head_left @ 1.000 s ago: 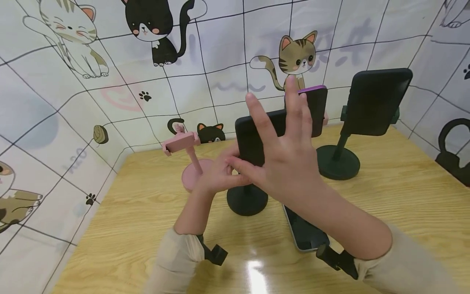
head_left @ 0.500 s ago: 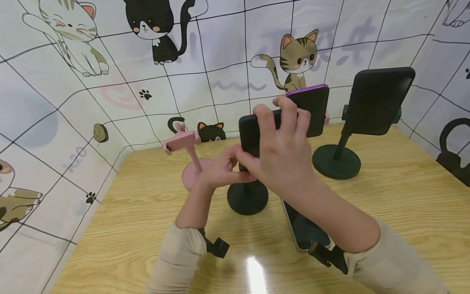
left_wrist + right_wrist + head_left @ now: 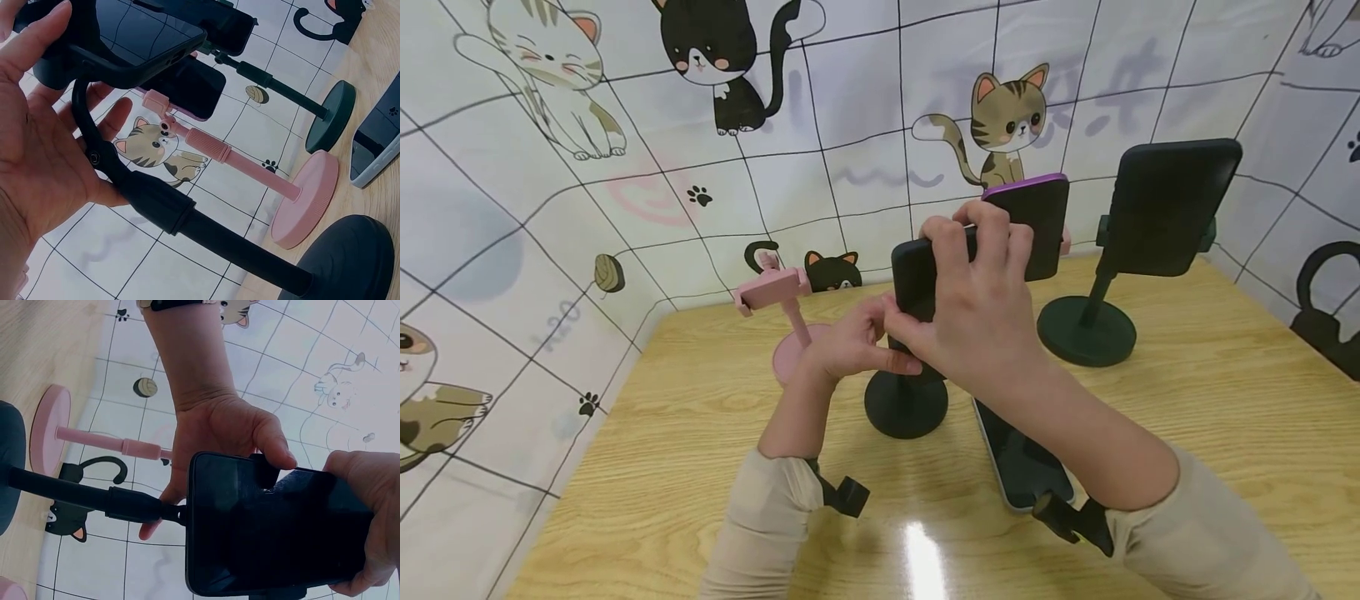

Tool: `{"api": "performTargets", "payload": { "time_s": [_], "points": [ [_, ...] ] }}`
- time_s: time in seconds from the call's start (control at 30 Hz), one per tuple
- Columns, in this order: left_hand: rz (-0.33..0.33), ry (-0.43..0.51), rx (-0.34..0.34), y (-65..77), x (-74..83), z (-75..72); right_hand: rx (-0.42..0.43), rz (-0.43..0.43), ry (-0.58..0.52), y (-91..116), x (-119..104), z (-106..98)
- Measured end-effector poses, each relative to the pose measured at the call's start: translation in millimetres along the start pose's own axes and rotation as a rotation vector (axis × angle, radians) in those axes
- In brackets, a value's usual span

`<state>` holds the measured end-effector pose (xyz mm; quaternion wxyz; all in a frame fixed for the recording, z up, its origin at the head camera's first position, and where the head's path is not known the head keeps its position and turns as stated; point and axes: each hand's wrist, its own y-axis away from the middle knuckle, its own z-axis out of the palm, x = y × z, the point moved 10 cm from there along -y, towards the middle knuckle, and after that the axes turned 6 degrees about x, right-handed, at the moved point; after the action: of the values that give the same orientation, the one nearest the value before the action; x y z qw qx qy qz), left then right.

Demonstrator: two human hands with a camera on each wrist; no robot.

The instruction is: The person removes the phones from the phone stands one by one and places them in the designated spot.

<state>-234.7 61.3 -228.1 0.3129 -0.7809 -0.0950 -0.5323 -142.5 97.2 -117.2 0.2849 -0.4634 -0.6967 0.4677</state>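
Note:
A black phone (image 3: 913, 279) sits sideways in the clamp of a black phone stand (image 3: 906, 406), whose round base rests on the table. My right hand (image 3: 985, 304) grips the phone by its upper and right side, fingers bent over the top edge and thumb at the left in the head view. My left hand (image 3: 853, 343) holds the clamp from the left; in the left wrist view its thumb lies on the clamp (image 3: 59, 69) and its fingers pass behind the stand. The right wrist view shows the phone's dark screen (image 3: 250, 537) and the left thumb at its edge.
Another phone (image 3: 1022, 467) lies on the wooden table (image 3: 700, 467). To the left is a pink stand (image 3: 772, 289) with a bare clamp. Behind my right hand stands a purple-edged phone (image 3: 1047, 225) on a pink stand (image 3: 306, 197). A dark green stand (image 3: 1088, 332) carries a phone (image 3: 1176, 208).
My right hand's fingers, raised and spread in front of the phone a second ago, have bent down over its top edge. The phone has shifted slightly right; my left hand stays at the clamp.

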Motion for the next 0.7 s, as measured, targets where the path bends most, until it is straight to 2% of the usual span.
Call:
{"api": "performTargets", "payload": {
  "time_s": [0.13,0.4,0.7],
  "points": [
    [0.002,0.006,-0.002,-0.1,-0.4,0.3,0.012,-0.007,-0.019,0.2,0.3,-2.0],
    [0.071,-0.003,-0.037,-1.2,2.0,1.9,0.026,-0.002,-0.091,1.4,2.7,-3.9],
    [0.08,-0.021,-0.052,-2.1,2.5,2.7,0.048,0.019,-0.201,2.9,6.0,-8.4]
  ]
}}
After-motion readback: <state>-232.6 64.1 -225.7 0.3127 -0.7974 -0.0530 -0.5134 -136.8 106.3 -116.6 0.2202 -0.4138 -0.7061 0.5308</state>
